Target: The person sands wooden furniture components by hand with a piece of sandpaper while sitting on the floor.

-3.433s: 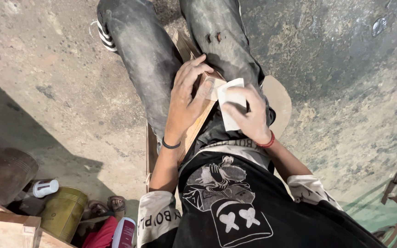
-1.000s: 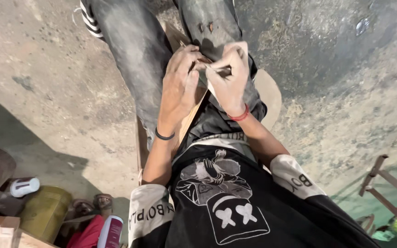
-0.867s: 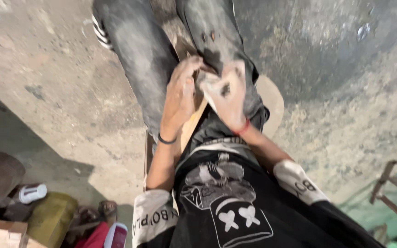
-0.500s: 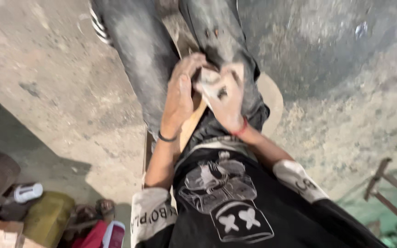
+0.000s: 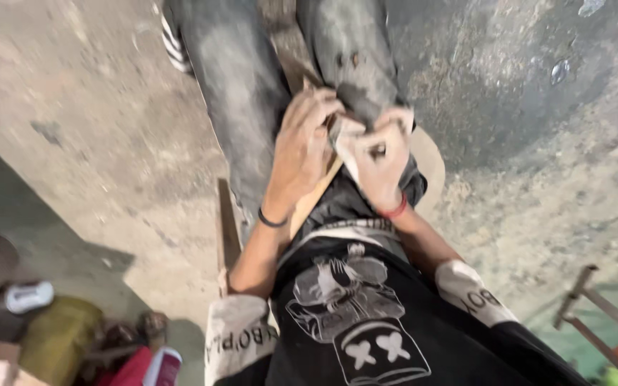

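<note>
I sit astride a wooden plank (image 5: 289,50) that runs between my grey trouser legs (image 5: 237,93). My right hand (image 5: 380,161), with a red band at the wrist, is closed around a pale folded sheet (image 5: 350,139) over the plank. My left hand (image 5: 300,154), with a black wristband, lies on the plank beside it, its curled fingers pressed on the sheet's left edge. The frame is blurred, so what lies under the sheet is hidden.
Rough concrete floor (image 5: 94,143) surrounds me. A round wooden seat edge (image 5: 432,168) shows behind my right hand. Bottom left lie an olive container (image 5: 59,343), a white object (image 5: 30,297) and a red can (image 5: 153,366). A metal frame (image 5: 595,300) stands bottom right.
The flat white sheet has been folded and bunched in my right hand. Both hands have drawn together further up the plank; the view has tilted slightly.
</note>
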